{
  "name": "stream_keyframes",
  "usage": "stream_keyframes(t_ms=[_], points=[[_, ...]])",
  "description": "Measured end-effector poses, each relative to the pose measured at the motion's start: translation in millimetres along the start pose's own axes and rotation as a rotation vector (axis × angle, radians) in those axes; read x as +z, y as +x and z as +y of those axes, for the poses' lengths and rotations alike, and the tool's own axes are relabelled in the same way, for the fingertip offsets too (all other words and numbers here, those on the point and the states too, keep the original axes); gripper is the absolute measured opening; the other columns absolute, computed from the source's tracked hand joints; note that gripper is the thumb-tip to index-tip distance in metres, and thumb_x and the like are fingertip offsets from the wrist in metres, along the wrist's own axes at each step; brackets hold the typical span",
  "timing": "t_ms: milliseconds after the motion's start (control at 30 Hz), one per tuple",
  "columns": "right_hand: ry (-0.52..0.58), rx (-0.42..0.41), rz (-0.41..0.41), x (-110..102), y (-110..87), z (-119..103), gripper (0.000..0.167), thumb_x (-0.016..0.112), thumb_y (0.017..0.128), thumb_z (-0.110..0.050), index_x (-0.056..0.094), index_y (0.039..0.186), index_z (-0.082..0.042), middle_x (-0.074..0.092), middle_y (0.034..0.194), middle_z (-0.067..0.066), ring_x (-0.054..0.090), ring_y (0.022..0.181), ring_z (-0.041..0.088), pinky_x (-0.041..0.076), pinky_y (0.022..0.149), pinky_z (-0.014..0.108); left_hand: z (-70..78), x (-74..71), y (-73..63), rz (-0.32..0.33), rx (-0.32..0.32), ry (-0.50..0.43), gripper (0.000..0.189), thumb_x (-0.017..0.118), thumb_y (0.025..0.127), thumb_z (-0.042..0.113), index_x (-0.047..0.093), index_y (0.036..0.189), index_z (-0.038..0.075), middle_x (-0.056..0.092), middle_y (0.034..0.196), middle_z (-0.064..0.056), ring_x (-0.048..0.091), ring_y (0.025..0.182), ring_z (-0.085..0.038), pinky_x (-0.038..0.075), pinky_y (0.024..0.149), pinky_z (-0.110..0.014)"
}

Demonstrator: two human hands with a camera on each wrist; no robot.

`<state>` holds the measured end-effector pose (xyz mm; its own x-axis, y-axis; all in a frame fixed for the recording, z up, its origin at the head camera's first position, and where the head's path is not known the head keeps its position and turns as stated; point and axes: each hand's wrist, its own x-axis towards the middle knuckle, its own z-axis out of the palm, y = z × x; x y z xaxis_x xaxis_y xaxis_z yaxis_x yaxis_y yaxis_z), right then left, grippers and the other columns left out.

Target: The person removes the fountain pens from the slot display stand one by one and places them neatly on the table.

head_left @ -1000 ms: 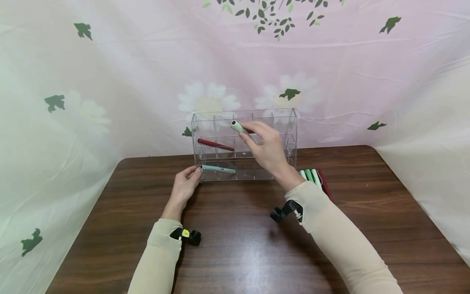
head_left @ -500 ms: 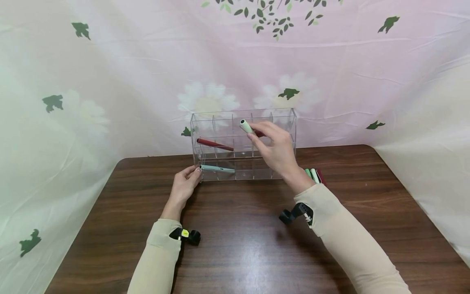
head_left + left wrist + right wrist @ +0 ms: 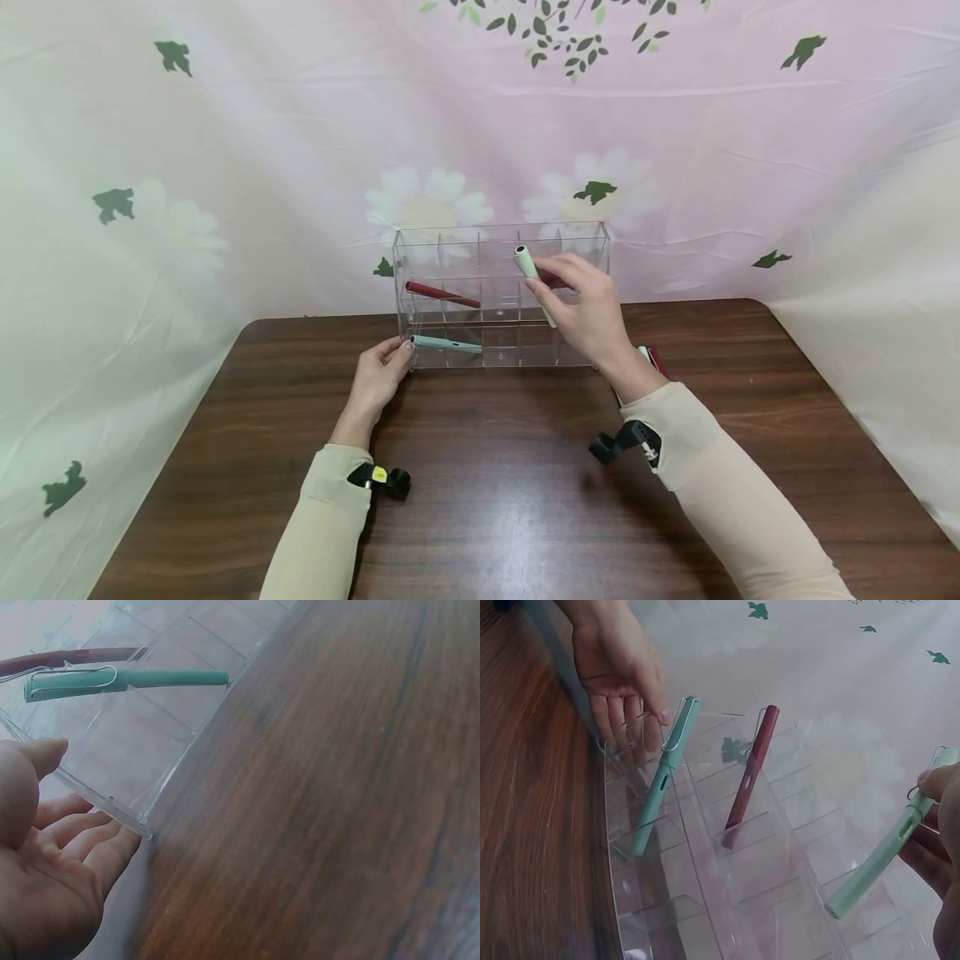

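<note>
While the right hand pinches a slim pale-green pen with a wire clip, the left hand touches the end of a clear plastic compartment rack.

Gripped between right thumb and fingers at its clip end, the pen slants downward from them, its long axis running over the rack's right half; whether its tip enters a compartment is unclear. That hand is nearer those compartments; the left, at the opposite end, may grip or merely rest: I cannot tell. Beside the left fingers, a teal clipped pen leans in the front row, a dark-red pen behind it.
</note>
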<state>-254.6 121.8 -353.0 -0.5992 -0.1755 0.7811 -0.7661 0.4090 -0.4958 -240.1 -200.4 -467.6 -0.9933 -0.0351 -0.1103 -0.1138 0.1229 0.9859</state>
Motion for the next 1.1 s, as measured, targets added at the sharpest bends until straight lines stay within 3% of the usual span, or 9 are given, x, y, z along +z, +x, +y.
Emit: stream_keyframes(t_ms=[467,1100], points=[[-0.015,0.069,0.006,-13.6,-17.5,5.5,0.024,0.081,0.095,-0.001,0.080,0.119,0.005,0.078,0.107,0.017,0.076,0.088,0.028,0.058,0.083,0.004,-1.3,0.1,2.2,0.001,-0.006,-0.002,0.054,0.052,0.116,0.021,0.042,0.161,-0.008,0.053,0.159,-0.030,0.055,0.149,-0.036,0.050,0.120,-0.039],[-0.088,0.138,-0.009,-33.3,-40.1,18.6,0.022,0.081,0.095,-0.001,0.081,0.117,0.002,0.078,0.101,0.015,0.065,0.081,0.000,0.052,0.071,0.002,0.7,0.8,0.0,-0.001,-0.011,0.004,0.055,0.052,0.116,0.021,0.041,0.161,-0.008,0.052,0.160,-0.030,0.054,0.150,-0.036,0.049,0.122,-0.040]])
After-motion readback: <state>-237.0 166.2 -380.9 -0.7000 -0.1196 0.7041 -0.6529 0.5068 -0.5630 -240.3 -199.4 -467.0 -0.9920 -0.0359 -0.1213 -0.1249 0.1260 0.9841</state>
